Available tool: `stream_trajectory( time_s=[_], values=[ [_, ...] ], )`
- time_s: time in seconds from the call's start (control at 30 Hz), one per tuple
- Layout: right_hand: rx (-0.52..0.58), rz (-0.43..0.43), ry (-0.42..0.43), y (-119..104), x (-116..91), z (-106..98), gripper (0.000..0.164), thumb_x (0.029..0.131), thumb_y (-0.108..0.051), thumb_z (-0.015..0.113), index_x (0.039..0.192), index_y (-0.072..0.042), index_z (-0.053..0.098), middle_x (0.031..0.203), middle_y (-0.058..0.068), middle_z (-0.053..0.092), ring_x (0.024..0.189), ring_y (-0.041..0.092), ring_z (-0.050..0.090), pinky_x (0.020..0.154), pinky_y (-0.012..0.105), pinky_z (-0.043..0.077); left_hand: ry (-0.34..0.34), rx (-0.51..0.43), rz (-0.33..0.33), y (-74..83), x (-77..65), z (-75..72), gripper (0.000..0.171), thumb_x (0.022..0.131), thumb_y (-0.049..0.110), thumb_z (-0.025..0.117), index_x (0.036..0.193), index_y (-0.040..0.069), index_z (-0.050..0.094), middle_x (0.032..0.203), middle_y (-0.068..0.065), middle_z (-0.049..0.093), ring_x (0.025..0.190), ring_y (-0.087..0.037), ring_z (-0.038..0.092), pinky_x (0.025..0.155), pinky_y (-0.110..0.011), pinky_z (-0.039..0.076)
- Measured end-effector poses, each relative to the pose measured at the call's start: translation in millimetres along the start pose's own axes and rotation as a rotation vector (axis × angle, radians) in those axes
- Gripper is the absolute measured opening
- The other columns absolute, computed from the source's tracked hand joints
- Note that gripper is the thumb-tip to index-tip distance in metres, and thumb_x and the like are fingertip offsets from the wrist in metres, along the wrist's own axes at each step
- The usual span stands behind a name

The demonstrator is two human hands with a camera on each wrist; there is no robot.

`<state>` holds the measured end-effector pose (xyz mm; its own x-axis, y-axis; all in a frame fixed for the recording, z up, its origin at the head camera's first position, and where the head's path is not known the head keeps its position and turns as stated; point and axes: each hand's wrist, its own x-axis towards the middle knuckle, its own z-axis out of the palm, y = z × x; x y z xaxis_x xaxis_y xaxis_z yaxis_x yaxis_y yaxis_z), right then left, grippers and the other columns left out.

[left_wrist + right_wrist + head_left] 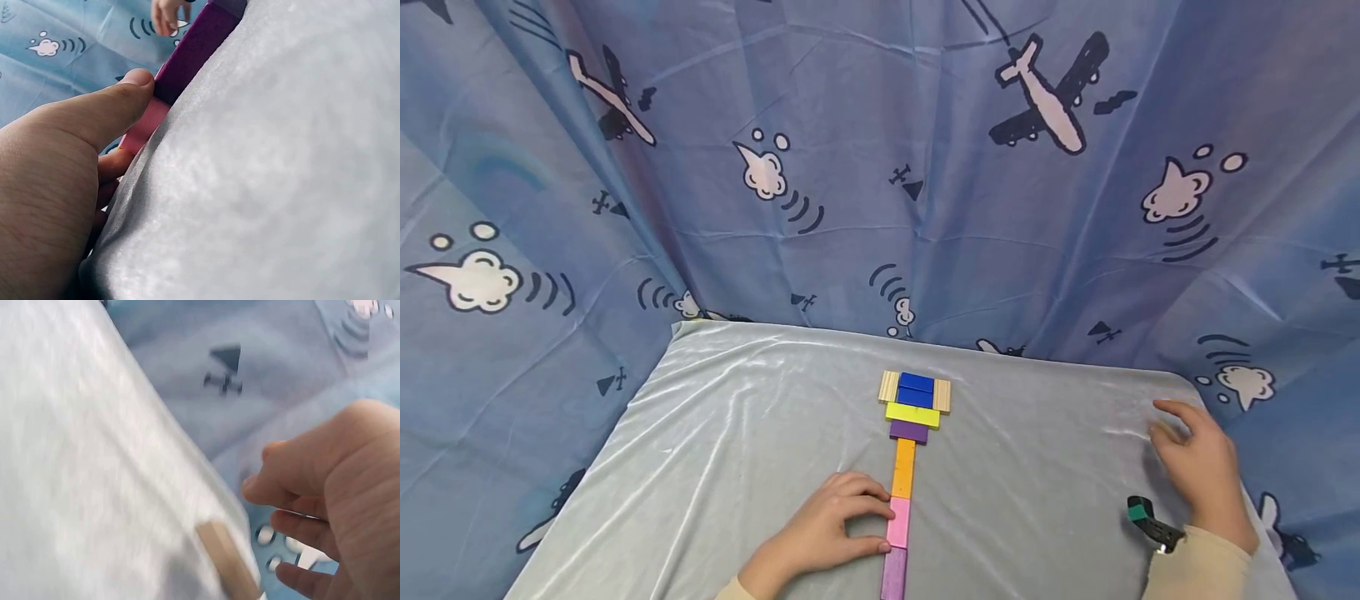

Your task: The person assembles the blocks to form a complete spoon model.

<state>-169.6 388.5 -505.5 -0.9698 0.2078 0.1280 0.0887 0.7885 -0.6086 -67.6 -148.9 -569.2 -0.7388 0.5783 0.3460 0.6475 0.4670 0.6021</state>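
Note:
A row of coloured wooden blocks runs up the cloth in the head view: a light purple block [893, 577] nearest, then a pink block [898, 523] and an orange block [904, 468]. My left hand [825, 525] rests beside this row, its thumb and fingertips touching the left side near the pink block. In the left wrist view, the thumb lies where the pink block [145, 125] meets the purple one [197, 53]. Far to the right, my right hand [1204, 467] hovers with loosely bent fingers and holds nothing. A plain wooden block [228, 559] lies below it in the right wrist view.
Across the row's far end lie a dark purple block [908, 432], a yellow-green block [913, 415] and two blue blocks [916, 390], flanked by plain wooden blocks [942, 396]. A grey cloth [760, 417] covers the table. A blue curtain [850, 100] hangs behind.

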Motion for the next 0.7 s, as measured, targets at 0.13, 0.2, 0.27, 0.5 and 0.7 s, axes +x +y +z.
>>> stream_trajectory(
  time_s=[0.13,0.2,0.27,0.5,0.7],
  values=[
    [-0.013,0.093,-0.017,17,-1,0,0.040,0.104,-0.010,0.065,0.139,0.008,0.063,0.152,0.038,0.051,0.140,0.062,0.045,0.111,0.076,0.037,-0.004,-0.017,-0.012,-0.1,-0.6,0.1,0.032,0.093,0.045,0.089,0.120,0.030,0.081,0.131,0.014,0.069,0.130,-0.007,0.058,0.110,-0.036,0.047],
    [-0.034,0.121,-0.016,24,-2,0,0.040,0.102,-0.008,0.064,0.138,0.009,0.062,0.150,0.039,0.052,0.135,0.061,0.048,0.108,0.075,0.039,-0.007,-0.018,-0.013,-0.3,-0.6,0.6,0.032,0.093,0.045,0.088,0.121,0.030,0.081,0.131,0.015,0.069,0.129,-0.006,0.058,0.109,-0.036,0.047],
    [-0.054,0.153,-0.019,28,-2,-1,0.041,0.100,-0.007,0.064,0.137,0.010,0.062,0.148,0.040,0.053,0.132,0.060,0.050,0.105,0.074,0.040,-0.008,-0.016,-0.012,-0.7,-0.6,0.7,0.032,0.093,0.046,0.088,0.121,0.030,0.081,0.131,0.015,0.069,0.129,-0.006,0.058,0.109,-0.035,0.047],
    [-0.082,0.263,-0.019,37,-6,0,0.038,0.101,-0.007,0.065,0.135,0.010,0.064,0.143,0.038,0.056,0.126,0.057,0.052,0.103,0.070,0.039,0.008,-0.008,0.015,0.1,-1.1,-1.1,0.032,0.093,0.044,0.088,0.120,0.030,0.081,0.129,0.014,0.070,0.127,-0.007,0.059,0.107,-0.034,0.048],
    [-0.086,0.280,-0.025,34,-4,1,0.038,0.102,-0.007,0.064,0.136,0.009,0.064,0.143,0.038,0.056,0.127,0.056,0.051,0.105,0.070,0.037,-0.001,-0.013,0.002,0.0,-0.8,-2.6,0.032,0.093,0.044,0.089,0.121,0.030,0.081,0.129,0.014,0.070,0.128,-0.006,0.058,0.107,-0.034,0.048]
  ],
)
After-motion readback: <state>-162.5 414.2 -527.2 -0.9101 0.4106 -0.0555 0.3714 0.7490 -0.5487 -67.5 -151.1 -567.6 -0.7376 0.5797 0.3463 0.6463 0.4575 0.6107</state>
